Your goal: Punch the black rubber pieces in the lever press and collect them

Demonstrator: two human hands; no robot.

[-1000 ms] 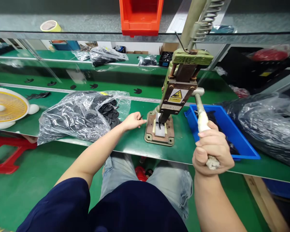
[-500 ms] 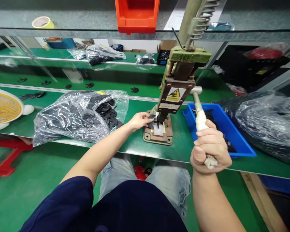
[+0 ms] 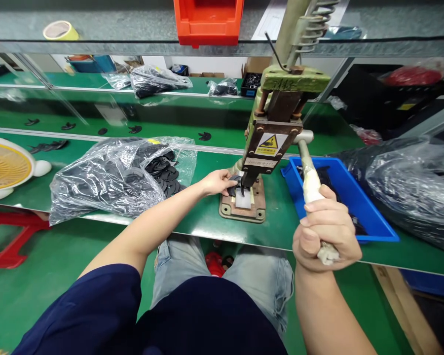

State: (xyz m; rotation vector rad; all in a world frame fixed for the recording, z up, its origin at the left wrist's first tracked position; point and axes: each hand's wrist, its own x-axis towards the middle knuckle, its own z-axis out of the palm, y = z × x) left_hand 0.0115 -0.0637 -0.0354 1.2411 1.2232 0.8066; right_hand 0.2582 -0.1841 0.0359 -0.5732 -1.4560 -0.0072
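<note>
A green hand press [image 3: 276, 143] stands on the green bench with its ram down close over a small pale plate [image 3: 243, 198] on the base. My left hand [image 3: 219, 183] is at the left of the base, its fingers pinched on a flat black curved part [image 3: 234, 187] that reaches under the ram. Wrapped round the taped end of the press lever [image 3: 311, 182] is my right hand [image 3: 327, 227], closed in a fist. Whether the ram touches the part I cannot tell.
Left of the press lies a clear plastic bag [image 3: 107, 177] spilling black parts [image 3: 166, 172]. A blue bin [image 3: 377, 217] with black pieces sits to the right, beside a large dark-filled bag [image 3: 403, 187]. An orange bin [image 3: 209, 37] and a tape roll [image 3: 60, 31] are overhead; a fan [image 3: 5, 167] is far left.
My right hand and the lever appear slightly lower and further right, partly because the view shifted a little. My left hand stays at the base, pinching the black part.
</note>
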